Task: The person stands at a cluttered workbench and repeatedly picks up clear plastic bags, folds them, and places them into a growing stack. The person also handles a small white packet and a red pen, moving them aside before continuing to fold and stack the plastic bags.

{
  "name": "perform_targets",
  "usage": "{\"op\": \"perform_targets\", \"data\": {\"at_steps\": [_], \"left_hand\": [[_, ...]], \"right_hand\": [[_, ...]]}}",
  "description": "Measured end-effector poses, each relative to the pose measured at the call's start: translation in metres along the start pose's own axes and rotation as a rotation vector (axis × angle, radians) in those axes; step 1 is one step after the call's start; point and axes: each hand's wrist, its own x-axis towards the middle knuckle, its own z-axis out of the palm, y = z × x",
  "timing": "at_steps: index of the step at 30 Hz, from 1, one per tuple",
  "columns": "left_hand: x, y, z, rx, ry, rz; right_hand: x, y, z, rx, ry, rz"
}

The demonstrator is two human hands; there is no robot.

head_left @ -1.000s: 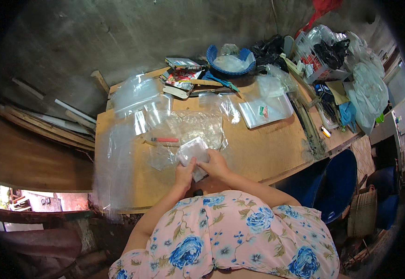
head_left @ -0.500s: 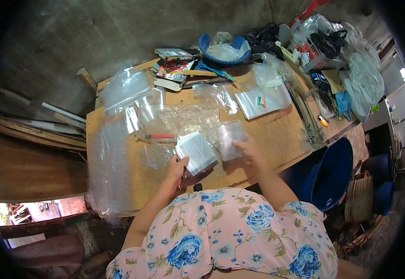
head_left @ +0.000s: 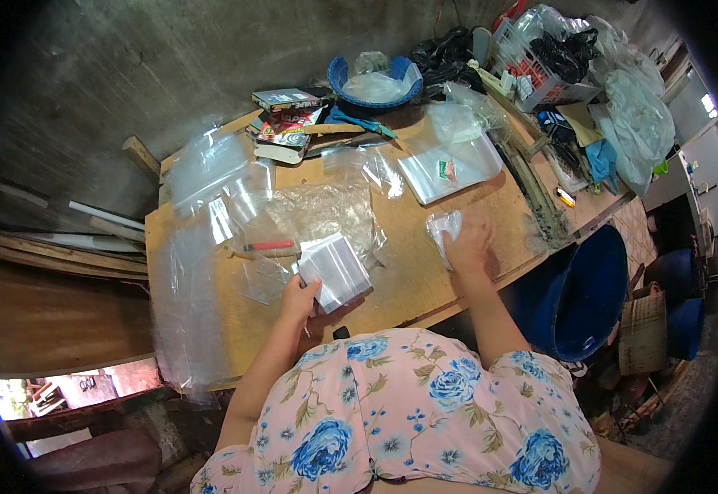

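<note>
My left hand [head_left: 299, 299] grips a stack of small clear plastic bags [head_left: 334, 269] near the front edge of the wooden table [head_left: 425, 280]. Out to the right, my right hand [head_left: 469, 241] holds a single small clear bag [head_left: 443, 231] down on the table top. A red pen [head_left: 268, 245] lies on a crumpled clear sheet [head_left: 314, 212] just beyond the stack.
Large clear plastic sheets [head_left: 202, 222] cover the table's left side. A flat pack of bags [head_left: 449, 165] lies at the back right, a blue basket [head_left: 375, 81] and printed packets [head_left: 286, 123] behind. A blue barrel [head_left: 581, 288] stands right of the table.
My hands were together at the stack a second ago. My right hand has since carried one small bag off to the right and set it on the table; the left keeps the stack.
</note>
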Motion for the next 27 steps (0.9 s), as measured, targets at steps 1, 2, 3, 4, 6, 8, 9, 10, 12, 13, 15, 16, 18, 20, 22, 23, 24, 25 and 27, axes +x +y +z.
{"op": "perform_targets", "data": {"at_steps": [1,2,3,4,6,8,9,10,12,13,15,16,18,20,22,23,24,25,27], "left_hand": [[0.001,-0.001,0.0,0.024,-0.009,0.009],[0.0,-0.003,0.0,0.033,-0.006,0.022],[0.001,-0.004,0.0,0.038,-0.008,0.036],[0.002,-0.006,-0.002,0.037,0.005,0.052],[-0.008,0.01,0.003,0.024,0.006,-0.036],[-0.011,0.006,0.0,-0.063,-0.015,-0.014],[-0.011,0.003,0.0,-0.053,-0.02,0.007],[-0.011,0.001,0.0,-0.042,-0.025,0.027],[-0.015,0.006,0.003,-0.037,-0.03,0.04],[-0.02,0.012,0.005,-0.041,-0.032,0.031],[-0.024,0.011,0.002,-0.18,-0.079,0.006],[-0.021,0.002,0.0,-0.312,-0.132,-0.01],[-0.023,-0.001,-0.003,-0.386,-0.24,0.041],[-0.027,0.003,-0.007,-0.165,-0.227,0.066],[-0.037,0.016,0.0,-0.143,-0.238,0.11],[-0.034,0.006,-0.003,-0.069,-0.21,0.241],[-0.027,-0.008,-0.003,0.006,-0.184,0.371],[-0.022,-0.022,-0.005,0.082,-0.157,0.5],[-0.034,-0.004,-0.004,0.229,-0.161,0.586]], "right_hand": [[0.0,-0.01,0.004,0.023,-0.042,-0.058],[-0.009,-0.009,0.027,0.06,-0.137,-0.167],[-0.018,-0.009,0.05,0.106,-0.24,-0.27],[-0.023,-0.046,0.029,0.245,-0.385,-0.204],[-0.039,-0.09,0.019,0.389,-0.488,-0.192],[-0.053,-0.101,0.035,0.44,-0.505,-0.235],[-0.058,-0.107,0.038,0.478,-0.545,-0.204],[-0.062,-0.11,0.039,0.518,-0.587,-0.173],[-0.071,-0.106,0.055,0.619,-0.491,-0.111],[-0.073,-0.103,0.065,0.669,-0.443,-0.081],[-0.071,-0.099,0.068,0.786,-0.481,0.015],[-0.071,-0.094,0.068,0.845,-0.503,0.063],[-0.073,-0.087,0.069,1.007,-0.6,0.127],[-0.079,-0.082,0.069,1.009,-0.503,0.017],[-0.086,-0.076,0.07,1.056,-0.462,-0.086],[-0.089,-0.073,0.072,1.077,-0.442,-0.139],[-0.089,-0.074,0.071,1.167,-0.417,-0.195],[-0.09,-0.074,0.07,1.176,-0.371,-0.231],[-0.088,-0.079,0.056,1.194,-0.266,-0.294]]}}
